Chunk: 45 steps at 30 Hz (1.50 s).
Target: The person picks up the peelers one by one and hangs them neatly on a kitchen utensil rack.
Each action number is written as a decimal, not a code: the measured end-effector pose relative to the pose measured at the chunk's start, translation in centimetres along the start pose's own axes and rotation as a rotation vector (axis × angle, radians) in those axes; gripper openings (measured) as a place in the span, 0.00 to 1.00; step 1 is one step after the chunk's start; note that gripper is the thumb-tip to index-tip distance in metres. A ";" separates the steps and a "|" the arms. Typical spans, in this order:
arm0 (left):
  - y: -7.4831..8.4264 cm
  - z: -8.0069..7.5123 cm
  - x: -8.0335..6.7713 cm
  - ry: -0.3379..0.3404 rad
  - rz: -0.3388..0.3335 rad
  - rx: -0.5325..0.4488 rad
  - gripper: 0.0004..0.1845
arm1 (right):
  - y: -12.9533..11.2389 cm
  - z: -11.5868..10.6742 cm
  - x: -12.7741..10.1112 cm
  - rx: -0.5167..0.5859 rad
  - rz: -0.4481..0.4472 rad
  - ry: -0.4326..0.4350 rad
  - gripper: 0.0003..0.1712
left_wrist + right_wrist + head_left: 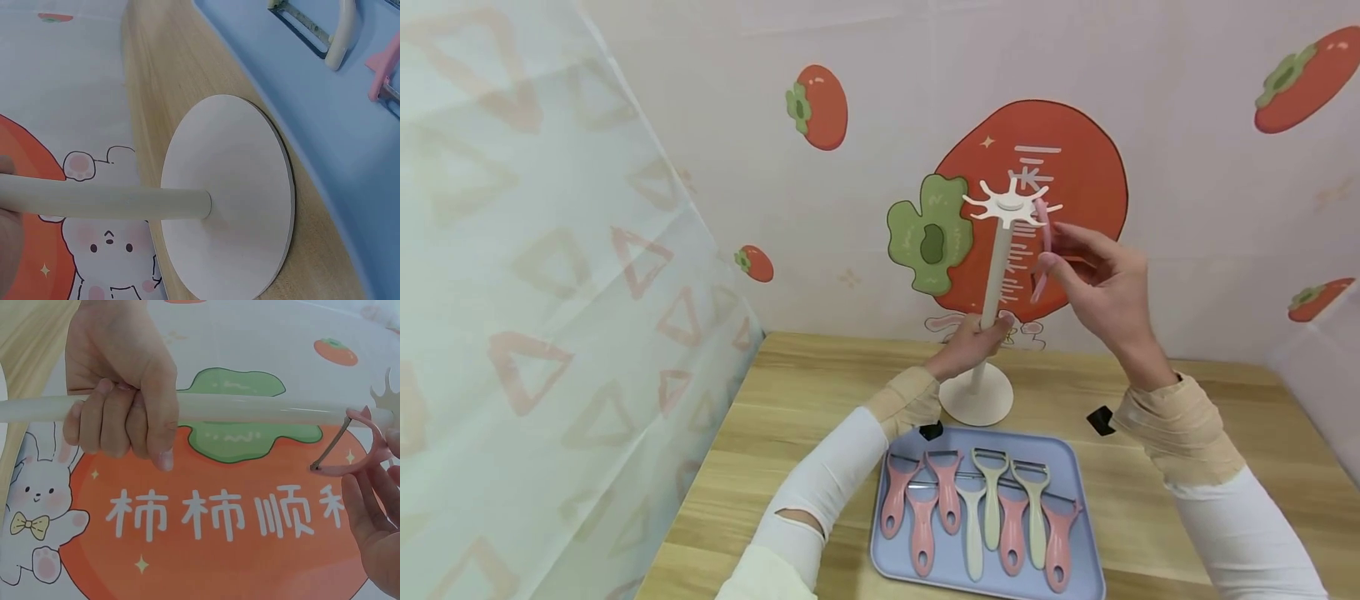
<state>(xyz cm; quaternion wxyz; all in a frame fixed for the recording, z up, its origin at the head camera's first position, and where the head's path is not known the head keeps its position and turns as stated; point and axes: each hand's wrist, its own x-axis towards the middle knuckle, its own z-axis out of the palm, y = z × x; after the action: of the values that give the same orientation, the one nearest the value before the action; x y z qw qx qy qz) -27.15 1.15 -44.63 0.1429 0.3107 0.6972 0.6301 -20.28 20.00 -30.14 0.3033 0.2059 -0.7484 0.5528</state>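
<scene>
A white stand (997,275) with a round base (231,194) and a ring of hooks (1009,202) at its top stands behind the tray. My left hand (973,343) grips its pole partway down; the right wrist view shows the fingers of that left hand (119,394) wrapped round it. By the hooks, my right hand (1108,279) pinches a pink peeler (1045,242), handle end up against a hook and blade end hanging down. Whether the handle's hole is over the hook, I cannot tell. In the right wrist view the peeler's metal blade (331,442) faces the pole.
A blue tray (883,567) on the wooden table (805,392) holds several pink and pale green peelers, such as a pink peeler (1060,542) at its right. Black pieces (1101,420) show by both wrists. A cloth with persimmon prints (850,200) hangs behind.
</scene>
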 end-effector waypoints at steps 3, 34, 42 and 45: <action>0.0 0.1 -0.1 0.001 -0.006 -0.005 0.34 | 0.2 0.0 -0.2 0.003 0.013 -0.001 0.22; 0.2 0.4 0.2 0.036 -0.025 -0.002 0.29 | 1.0 -1.5 -4.6 0.075 -0.109 -0.069 0.17; 0.0 0.3 0.2 0.043 -0.025 -0.003 0.27 | 1.2 -1.9 -7.1 -0.036 -0.154 -0.162 0.22; -0.1 0.2 0.2 0.040 -0.030 0.006 0.26 | 1.2 -2.1 -8.2 -0.093 -0.192 -0.203 0.23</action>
<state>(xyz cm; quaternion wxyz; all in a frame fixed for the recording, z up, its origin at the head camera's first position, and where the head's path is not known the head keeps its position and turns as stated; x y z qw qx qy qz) -27.20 1.41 -44.76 0.1375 0.2878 0.7063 0.6320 -14.54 22.13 -36.13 0.2869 0.3172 -0.7768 0.4622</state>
